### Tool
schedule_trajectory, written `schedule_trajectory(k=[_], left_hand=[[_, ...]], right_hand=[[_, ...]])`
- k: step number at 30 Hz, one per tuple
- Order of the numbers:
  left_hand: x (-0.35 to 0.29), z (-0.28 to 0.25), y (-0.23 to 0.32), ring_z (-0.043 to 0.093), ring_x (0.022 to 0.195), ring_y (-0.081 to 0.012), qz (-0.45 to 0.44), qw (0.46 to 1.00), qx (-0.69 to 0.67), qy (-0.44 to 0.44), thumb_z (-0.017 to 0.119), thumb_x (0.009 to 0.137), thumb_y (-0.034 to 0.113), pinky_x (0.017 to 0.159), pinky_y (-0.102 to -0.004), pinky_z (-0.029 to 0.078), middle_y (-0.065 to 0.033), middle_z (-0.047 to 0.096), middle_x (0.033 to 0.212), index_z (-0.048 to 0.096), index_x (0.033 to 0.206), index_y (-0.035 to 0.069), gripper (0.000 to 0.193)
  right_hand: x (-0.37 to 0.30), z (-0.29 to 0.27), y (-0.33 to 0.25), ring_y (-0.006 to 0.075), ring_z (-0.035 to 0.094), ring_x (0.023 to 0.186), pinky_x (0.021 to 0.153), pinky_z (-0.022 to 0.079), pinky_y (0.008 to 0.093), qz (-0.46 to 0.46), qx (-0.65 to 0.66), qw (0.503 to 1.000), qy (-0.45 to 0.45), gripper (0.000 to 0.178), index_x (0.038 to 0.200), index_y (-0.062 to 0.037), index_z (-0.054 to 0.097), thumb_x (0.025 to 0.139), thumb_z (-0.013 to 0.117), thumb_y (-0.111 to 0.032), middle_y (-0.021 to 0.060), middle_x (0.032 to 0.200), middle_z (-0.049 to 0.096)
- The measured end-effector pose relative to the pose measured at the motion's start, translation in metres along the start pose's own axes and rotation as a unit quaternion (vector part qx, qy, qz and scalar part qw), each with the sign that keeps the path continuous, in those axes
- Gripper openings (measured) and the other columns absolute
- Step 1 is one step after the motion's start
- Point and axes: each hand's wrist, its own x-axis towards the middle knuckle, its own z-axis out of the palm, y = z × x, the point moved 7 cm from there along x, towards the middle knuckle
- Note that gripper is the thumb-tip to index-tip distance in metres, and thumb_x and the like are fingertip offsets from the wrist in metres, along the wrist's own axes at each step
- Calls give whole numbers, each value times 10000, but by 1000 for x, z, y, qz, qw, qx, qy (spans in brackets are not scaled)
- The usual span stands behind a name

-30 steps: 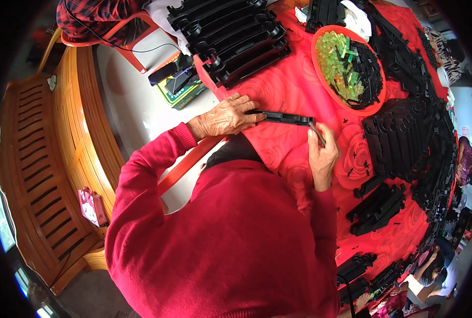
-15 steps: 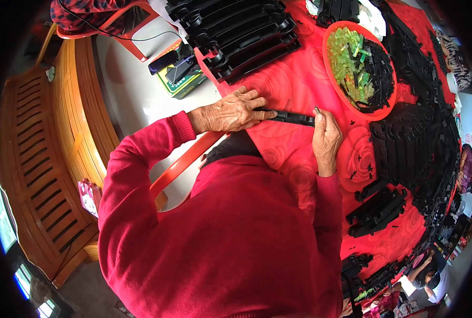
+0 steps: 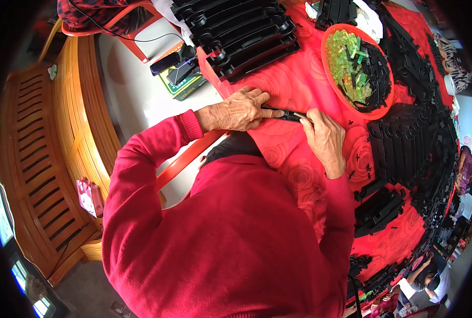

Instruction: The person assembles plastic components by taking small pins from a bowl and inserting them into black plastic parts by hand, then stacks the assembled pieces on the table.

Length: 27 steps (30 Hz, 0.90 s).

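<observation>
A long, narrow black plastic strip (image 3: pixel 288 114) lies over the red-covered table. My left hand (image 3: pixel 238 111) grips its left end, thumb along the near side and fingers curled. At the strip's right part my right hand (image 3: pixel 326 140) is closed, pinching a thin metal-coloured rod (image 3: pixel 300 115) whose tip meets the strip. Most of the rod is hidden by the fingers, so its exact kind does not show. My right fingers cover the strip's right end.
An orange-red basin (image 3: pixel 325 63) holds yellow-green clear pieces and small black pieces. Stacked black trays (image 3: pixel 241 37) stand beyond my left hand. More black parts (image 3: pixel 405 143) crowd the right of the red tablecloth (image 3: pixel 299 159). A wooden bench (image 3: pixel 40 164) stands left.
My right hand has tilted and moved left along the strip, bringing the rod from upright down onto it. My left hand has shifted slightly right, still gripping the strip.
</observation>
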Motion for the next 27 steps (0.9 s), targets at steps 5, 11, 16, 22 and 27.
schedule_trajectory(k=[5, 11, 16, 22, 27], left_hand=[[0, -1, 4, 498, 900, -252, -6, 1000, 17, -1, 639, 733, 209, 784, -396, 456, -92, 456, 951, 520, 1293, 257, 575], [0, 2, 5, 507, 912, -261, -28, 999, 19, -11, 645, 727, 214, 777, -402, 463, -98, 462, 954, 518, 1294, 256, 582], [1, 2, 4, 510, 905, -264, -12, 1000, 11, 8, 647, 724, 220, 768, -404, 462, -99, 464, 941, 524, 1288, 248, 578], [4, 4, 2, 517, 878, -270, -3, 999, -32, 9, 637, 723, 209, 744, -393, 460, -102, 467, 911, 537, 1274, 233, 560], [3, 2, 5, 522, 865, -267, 2, 999, -18, 28, 633, 728, 203, 718, -382, 460, -105, 467, 888, 551, 1259, 215, 538]], right_hand=[[8, 8, -2, 307, 594, 656, 548, 459, 429, -7, -20, 997, -69, 157, 849, -65, 510, 835, 597, -195, 116, 710, 577], [18, 12, -5, 334, 604, 664, 551, 459, 459, -7, -20, 992, -125, 138, 862, -75, 502, 832, 584, -183, 127, 723, 598], [24, 14, -8, 351, 594, 630, 519, 436, 466, -31, -34, 986, -158, 157, 820, -79, 481, 835, 588, -193, 128, 681, 590], [22, 16, -1, 348, 594, 619, 511, 437, 457, -12, -7, 991, -134, 161, 805, -75, 478, 824, 613, -160, 130, 685, 594], [19, 16, 3, 345, 597, 613, 505, 439, 457, 8, 33, 989, -141, 156, 819, -73, 484, 822, 613, -161, 129, 685, 599]])
